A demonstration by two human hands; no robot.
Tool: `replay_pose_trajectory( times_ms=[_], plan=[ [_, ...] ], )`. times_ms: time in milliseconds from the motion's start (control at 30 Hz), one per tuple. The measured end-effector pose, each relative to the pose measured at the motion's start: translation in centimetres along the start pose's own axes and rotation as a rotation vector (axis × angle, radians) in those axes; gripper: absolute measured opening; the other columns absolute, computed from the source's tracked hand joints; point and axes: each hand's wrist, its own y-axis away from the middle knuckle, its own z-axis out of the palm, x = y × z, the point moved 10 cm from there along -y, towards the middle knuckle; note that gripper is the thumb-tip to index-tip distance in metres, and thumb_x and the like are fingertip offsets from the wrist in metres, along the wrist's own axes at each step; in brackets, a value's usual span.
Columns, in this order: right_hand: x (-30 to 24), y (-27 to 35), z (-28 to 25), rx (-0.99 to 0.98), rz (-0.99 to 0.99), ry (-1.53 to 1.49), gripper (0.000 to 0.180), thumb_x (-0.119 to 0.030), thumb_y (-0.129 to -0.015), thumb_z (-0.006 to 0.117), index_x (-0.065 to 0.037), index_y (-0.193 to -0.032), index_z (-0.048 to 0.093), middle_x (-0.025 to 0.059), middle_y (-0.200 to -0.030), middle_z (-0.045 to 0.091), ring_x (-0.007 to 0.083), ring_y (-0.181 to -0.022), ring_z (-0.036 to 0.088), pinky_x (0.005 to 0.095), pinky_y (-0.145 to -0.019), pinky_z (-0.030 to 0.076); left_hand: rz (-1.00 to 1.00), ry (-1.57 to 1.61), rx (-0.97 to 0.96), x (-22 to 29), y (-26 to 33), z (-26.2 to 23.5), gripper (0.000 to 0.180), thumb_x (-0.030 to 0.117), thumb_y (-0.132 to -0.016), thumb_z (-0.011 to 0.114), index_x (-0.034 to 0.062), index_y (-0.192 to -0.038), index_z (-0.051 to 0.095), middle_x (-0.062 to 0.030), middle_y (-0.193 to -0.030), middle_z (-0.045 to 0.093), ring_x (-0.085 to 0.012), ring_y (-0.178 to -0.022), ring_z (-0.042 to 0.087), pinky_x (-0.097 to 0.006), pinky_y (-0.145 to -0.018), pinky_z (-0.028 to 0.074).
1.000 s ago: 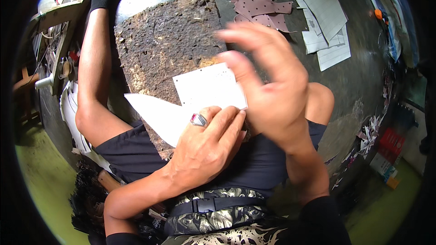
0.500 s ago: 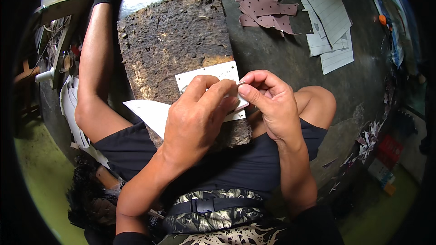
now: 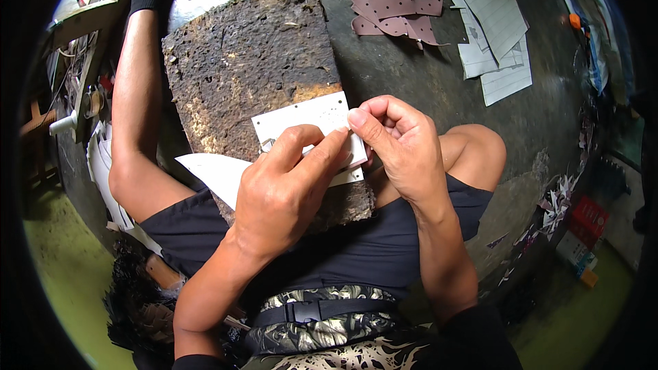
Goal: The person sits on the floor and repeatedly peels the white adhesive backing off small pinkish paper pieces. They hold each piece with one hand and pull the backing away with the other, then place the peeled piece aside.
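A white flat piece with small holes [image 3: 317, 111] lies on a dark, rough-surfaced board [image 3: 253, 62] across my lap. My left hand [image 3: 284, 185] is bent over the white piece, thumb and fingers pressed against it, hiding its middle. A small metallic bit [image 3: 268, 144] shows beside the left fingers. Under the left hand, a white curved, pointed piece [image 3: 212, 171] sticks out to the left. My right hand [image 3: 404, 147] is closed in a pinch at the white piece's right edge, its thumb close to the left fingertips. Whatever lies between the right fingers is hidden.
Beyond the board, brown dotted scraps [image 3: 394, 0] lie heaped on the dark floor [image 3: 397, 72]. Lined paper sheets [image 3: 497, 20] are at the far right. Small cuttings [image 3: 562, 195] and a red box [image 3: 588, 223] sit at the right. A wooden frame [image 3: 89, 17] stands at the far left.
The board and white pieces appear shifted slightly left in view. My right thumb has moved up-left against the white piece's edge, and the thin bit seen in its pinch no longer shows.
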Motion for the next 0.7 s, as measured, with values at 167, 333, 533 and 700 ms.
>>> replay_pose_trajectory(
  times_ms=[167,333,533,700],
  plan=[
    [0.7,-0.1,0.0,-0.017,0.013,-0.061,0.020,-0.021,-0.115,0.079,0.000,-0.116,0.078,-0.0031,-0.093,0.074,0.0009,-0.077,0.063,0.0197,-0.070,0.052,0.012,-0.024,-0.042,0.1,0.0,0.1,0.041,0.005,-0.096,0.088,0.0063,-0.137,0.083,-0.0094,-0.111,0.073,-0.0232,-0.079,0.077,-0.038,-0.067,0.062],
    [1.4,-0.2,0.2,-0.013,0.005,-0.108,0.023,-0.023,-0.117,0.077,-0.001,-0.116,0.078,-0.0050,-0.090,0.071,-0.0001,-0.076,0.060,0.0196,-0.067,0.050,0.023,-0.004,-0.057,0.0,-0.2,0.2,0.043,0.006,-0.098,0.085,0.0054,-0.140,0.081,-0.0095,-0.113,0.073,-0.0245,-0.073,0.075,-0.039,-0.064,0.061],
    [1.5,0.1,0.4,0.073,-0.067,-0.094,0.030,-0.030,-0.120,0.073,-0.001,-0.113,0.074,-0.0072,-0.087,0.065,0.0009,-0.076,0.053,0.0223,-0.066,0.047,0.029,-0.021,-0.037,0.1,-0.2,0.4,0.040,0.008,-0.097,0.087,0.0048,-0.137,0.082,-0.0092,-0.113,0.073,-0.0251,-0.072,0.076,-0.040,-0.065,0.060],
    [1.3,0.4,1.4,0.088,-0.133,-0.021,0.036,-0.037,-0.122,0.069,-0.003,-0.110,0.067,-0.0057,-0.089,0.062,0.0021,-0.082,0.052,0.0246,-0.071,0.049,0.078,-0.142,-0.009,0.4,-0.2,0.0,0.036,0.014,-0.095,0.091,0.0088,-0.130,0.085,-0.0051,-0.109,0.073,-0.0226,-0.072,0.068,-0.038,-0.060,0.054]
  ],
)
